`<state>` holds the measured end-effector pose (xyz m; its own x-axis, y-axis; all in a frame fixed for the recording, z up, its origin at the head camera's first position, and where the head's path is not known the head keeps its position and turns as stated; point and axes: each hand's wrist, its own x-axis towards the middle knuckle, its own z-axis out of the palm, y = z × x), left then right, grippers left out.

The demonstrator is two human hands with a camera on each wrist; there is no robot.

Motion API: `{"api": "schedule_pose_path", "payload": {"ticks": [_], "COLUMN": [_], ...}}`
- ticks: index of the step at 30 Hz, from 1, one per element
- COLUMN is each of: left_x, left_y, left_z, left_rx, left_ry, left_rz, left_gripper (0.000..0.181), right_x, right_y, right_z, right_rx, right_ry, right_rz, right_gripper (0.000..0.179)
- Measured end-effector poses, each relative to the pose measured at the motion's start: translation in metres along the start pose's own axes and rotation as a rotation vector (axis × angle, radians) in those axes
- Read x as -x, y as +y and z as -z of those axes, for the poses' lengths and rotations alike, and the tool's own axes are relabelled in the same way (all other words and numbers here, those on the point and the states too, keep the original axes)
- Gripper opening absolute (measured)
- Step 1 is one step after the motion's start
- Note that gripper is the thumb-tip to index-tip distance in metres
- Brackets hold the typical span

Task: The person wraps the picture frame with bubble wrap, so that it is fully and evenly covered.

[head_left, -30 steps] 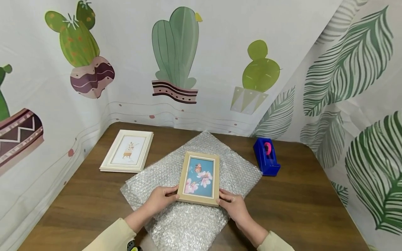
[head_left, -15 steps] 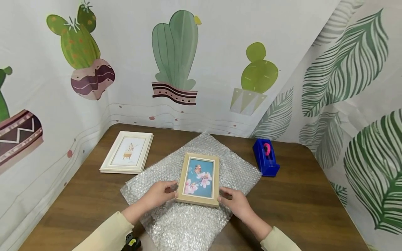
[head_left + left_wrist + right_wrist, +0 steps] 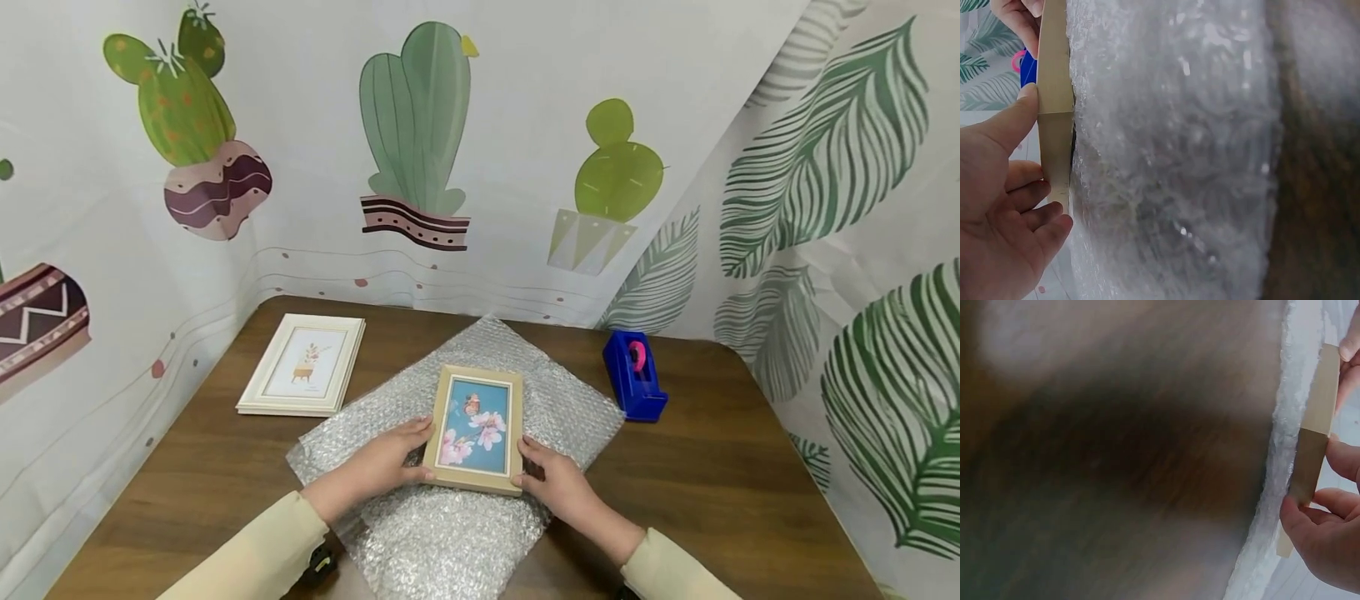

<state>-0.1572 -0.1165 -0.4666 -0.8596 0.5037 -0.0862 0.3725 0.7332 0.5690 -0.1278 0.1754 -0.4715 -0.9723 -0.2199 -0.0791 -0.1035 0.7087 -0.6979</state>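
A light wooden picture frame (image 3: 480,425) lies face up on a sheet of bubble wrap (image 3: 450,546); its print shows pink blossoms and a butterfly on blue. My left hand (image 3: 386,460) holds the frame's left side, thumb at the near left corner and fingers farther along the edge. On the opposite side my right hand (image 3: 561,485) holds it near the other corner. In the left wrist view the left thumb (image 3: 1025,100) touches the frame's edge, its fingers curled beside it. The right wrist view has the right hand's fingertips against the frame's side (image 3: 1311,459).
To the back left of the brown table (image 3: 720,500) lies a cream picture frame (image 3: 262,398) with a plant print. A blue tape dispenser (image 3: 637,392) with a pink roll stands at the back right, close to the wrap's right corner. Patterned cloth (image 3: 517,158) hangs behind the table.
Both hands loosened slightly from the frame half a second ago and now hold its sides again. The left fingers sit a bit farther up the edge. The frame stays in place.
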Motion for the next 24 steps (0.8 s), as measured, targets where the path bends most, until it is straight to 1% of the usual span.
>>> {"api": "schedule_pose_path", "payload": {"ticks": [3, 5, 7, 8, 10, 11, 13, 15, 16, 17, 18, 19, 21, 23, 24], "left_x": [0.000, -0.001, -0.002, -0.002, -0.004, -0.004, -0.005, -0.006, -0.006, -0.006, -0.006, -0.005, -0.004, -0.003, -0.003], "left_y": [0.000, 0.000, 0.000, 0.000, 0.001, 0.002, 0.004, 0.006, 0.007, 0.008, 0.008, 0.008, 0.008, 0.007, 0.007], "left_z": [0.000, 0.000, 0.000, 0.000, 0.001, 0.001, 0.002, 0.004, 0.004, 0.005, 0.005, 0.005, 0.006, 0.006, 0.006], "left_rx": [-0.011, -0.018, -0.024, -0.025, -0.029, -0.027, -0.021, -0.017, -0.016, -0.014, -0.016, -0.013, -0.013, -0.012, -0.008], "left_ry": [-0.008, -0.013, -0.018, -0.021, -0.027, -0.030, -0.036, -0.037, -0.036, -0.034, -0.031, -0.031, -0.029, -0.030, -0.031], "left_rz": [-0.002, -0.001, -0.002, -0.003, -0.005, -0.004, 0.003, 0.012, 0.017, 0.023, 0.026, 0.029, 0.033, 0.033, 0.035], "left_gripper": [0.080, 0.079, 0.079, 0.079, 0.079, 0.079, 0.078, 0.078, 0.078, 0.078, 0.078, 0.078, 0.079, 0.079, 0.079], "right_x": [0.000, 0.002, 0.005, 0.007, 0.011, 0.013, 0.017, 0.021, 0.023, 0.024, 0.026, 0.028, 0.031, 0.033, 0.033], "right_y": [-0.001, -0.001, 0.000, 0.000, 0.002, 0.003, 0.005, 0.005, 0.005, 0.004, 0.004, 0.003, 0.003, 0.003, 0.003], "right_z": [0.000, 0.000, -0.002, -0.003, -0.005, -0.006, -0.009, -0.011, -0.012, -0.013, -0.014, -0.015, -0.016, -0.017, -0.017], "right_rx": [0.033, 0.099, 0.174, 0.218, 0.315, 0.353, 0.426, 0.471, 0.483, 0.485, 0.481, 0.474, 0.479, 0.499, 0.505], "right_ry": [-0.010, -0.014, -0.002, 0.010, 0.033, 0.040, 0.044, 0.010, -0.021, -0.069, -0.125, -0.183, -0.286, -0.351, -0.368], "right_rz": [0.013, 0.047, 0.098, 0.143, 0.268, 0.350, 0.555, 0.749, 0.828, 0.882, 0.914, 0.927, 0.921, 0.901, 0.894], "right_gripper": [0.062, 0.061, 0.059, 0.058, 0.057, 0.057, 0.059, 0.063, 0.064, 0.066, 0.068, 0.069, 0.070, 0.071, 0.070]}}
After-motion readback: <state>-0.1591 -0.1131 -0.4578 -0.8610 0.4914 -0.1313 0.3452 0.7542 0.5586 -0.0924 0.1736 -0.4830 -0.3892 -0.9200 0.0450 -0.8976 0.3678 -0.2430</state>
